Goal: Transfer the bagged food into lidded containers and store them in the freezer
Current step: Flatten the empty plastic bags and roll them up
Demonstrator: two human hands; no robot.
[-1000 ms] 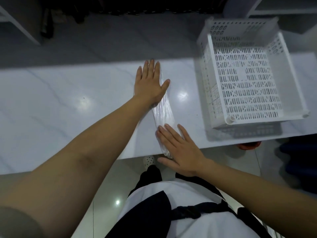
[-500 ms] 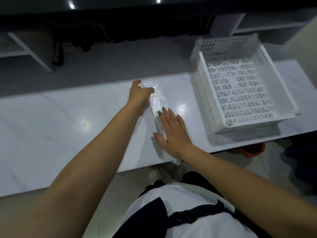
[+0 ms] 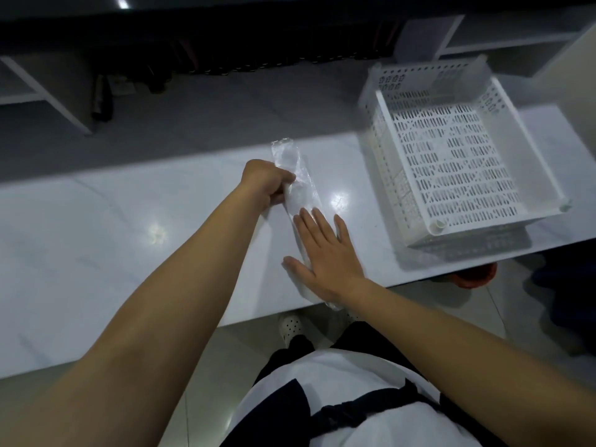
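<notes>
A long, clear, folded plastic bag (image 3: pixel 298 185) lies on the white marble counter (image 3: pixel 113 240), running from the far side toward the near edge. My left hand (image 3: pixel 266 183) grips the bag's left edge near its far half, fingers curled round the plastic. Flat on the bag's near half lies my right hand (image 3: pixel 322 253), fingers straight and spread, pressing it to the counter. The near end of the bag pokes out past my right wrist at the counter's edge. No food or lidded container is in view.
A white perforated plastic basket (image 3: pixel 548 175) stands on the counter at the right, with nothing inside it. Beyond the counter are grey floor and white shelving (image 3: pixel 48 91). An orange object (image 3: pixel 474 277) shows under the counter's right edge.
My left hand, flat on the bag a second ago, has curled and taken hold of its left edge. My right hand slid farther up the bag, staying flat. The view shifted.
</notes>
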